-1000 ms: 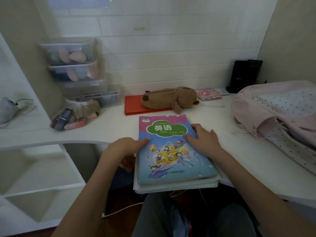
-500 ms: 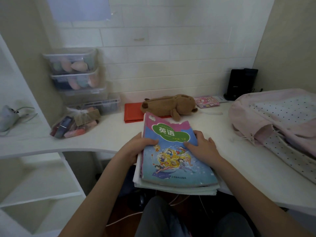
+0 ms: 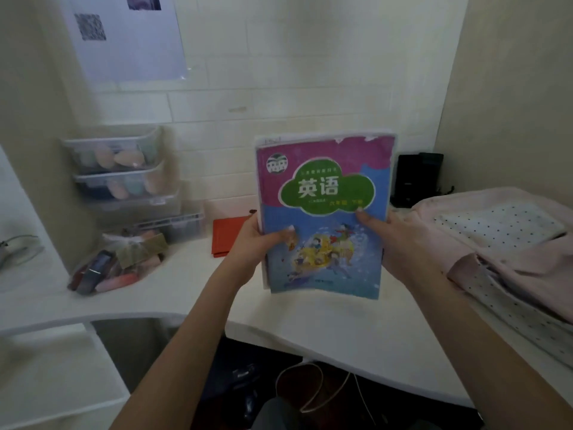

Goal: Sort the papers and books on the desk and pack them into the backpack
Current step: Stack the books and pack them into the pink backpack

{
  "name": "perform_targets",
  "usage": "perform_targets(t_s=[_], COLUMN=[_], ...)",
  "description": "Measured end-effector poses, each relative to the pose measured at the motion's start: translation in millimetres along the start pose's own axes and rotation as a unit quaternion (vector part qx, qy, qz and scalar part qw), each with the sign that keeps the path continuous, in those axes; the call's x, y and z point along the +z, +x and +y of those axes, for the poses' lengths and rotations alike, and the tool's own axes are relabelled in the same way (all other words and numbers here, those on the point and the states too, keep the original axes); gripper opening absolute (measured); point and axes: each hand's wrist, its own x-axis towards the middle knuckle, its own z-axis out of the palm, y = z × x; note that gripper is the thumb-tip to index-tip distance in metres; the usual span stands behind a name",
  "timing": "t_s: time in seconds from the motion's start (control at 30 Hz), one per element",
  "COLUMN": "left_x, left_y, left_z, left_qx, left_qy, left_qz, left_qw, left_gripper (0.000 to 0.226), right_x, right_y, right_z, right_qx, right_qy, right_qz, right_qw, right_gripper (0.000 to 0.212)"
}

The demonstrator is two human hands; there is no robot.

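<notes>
Colourful book stack [image 3: 324,212] between both hands.

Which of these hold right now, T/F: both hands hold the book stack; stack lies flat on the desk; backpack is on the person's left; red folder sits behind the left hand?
1. Both hands hold the book stack. True: left hand and right hand grip its sides.
2. The stack lies flat on the desk. False: it stands upright.
3. The backpack is on the person's left. False: on the right.
4. The red folder sits behind the left hand. True.
</notes>
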Motion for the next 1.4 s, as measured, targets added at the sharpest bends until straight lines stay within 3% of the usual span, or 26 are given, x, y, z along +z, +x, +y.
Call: perform_targets(t_s=[0.07, 0.17, 0.3, 0.37, 0.47, 0.5, 0.67, 0.77, 0.83, 0.93, 1.03, 1.2, 1.3, 1.4], left_x=[2, 8, 17, 19, 19, 20, 19, 8, 0, -6, -8, -6, -6, -3], left_y=[2, 6, 5, -3, -12, -13, 0, 16, 21, 17, 15, 28, 30, 35], left_z=[-1, 3, 1, -9, -24, -25, -12, -14, -26, -58, -76, -75, -81, -86], left_qx=[0.008, 0.030, 0.025, 0.010, -0.018, -0.021, -0.035, -0.141, -0.196, -0.209, -0.223, -0.222, -0.160, -0.072], left_qy=[-0.009, -0.041, -0.064, -0.062, -0.056, -0.052, 0.005, 0.100, 0.171, 0.261, 0.321, 0.393, 0.492, 0.556], left_qz=[0.002, 0.019, 0.057, 0.058, 0.065, 0.072, 0.098, 0.062, 0.040, 0.009, 0.006, -0.042, -0.010, 0.026], left_qw=[1.000, 0.999, 0.996, 0.996, 0.996, 0.996, 0.995, 0.983, 0.965, 0.942, 0.921, 0.892, 0.856, 0.828], left_gripper=[0.044, 0.033, 0.024, 0.026, 0.025, 0.023, 0.014, 0.023, 0.028, 0.026, 0.031, 0.038, 0.047, 0.048], right_x=[-3, -1, 3, -1, -8, -10, -6, -11, -18, -28, -29, -19, -25, -21], right_y=[-5, -6, -8, -15, -22, -21, -12, -9, -12, -19, -21, -17, -12, -11], right_z=[1, 1, 5, 14, 29, 31, 22, 25, 39, 62, 70, 51, 56, 62], right_qx=[-0.009, -0.030, -0.047, -0.056, -0.045, -0.042, -0.015, 0.054, 0.107, 0.137, 0.193, 0.171, 0.235, 0.178], right_qy=[-0.012, -0.034, -0.072, -0.108, -0.157, -0.164, -0.201, -0.255, -0.324, -0.428, -0.482, -0.543, -0.624, -0.720], right_qz=[-0.006, -0.003, 0.030, 0.016, 0.008, 0.017, 0.058, 0.047, 0.035, 0.001, 0.018, -0.089, -0.043, 0.044], right_qw=[1.000, 0.999, 0.996, 0.992, 0.986, 0.985, 0.978, 0.964, 0.939, 0.893, 0.854, 0.817, 0.744, 0.670], right_gripper=[0.089, 0.081, 0.023, 0.024, 0.067, 0.069, 0.020, 0.019, 0.020, 0.020, 0.046, 0.037, 0.082, 0.083])
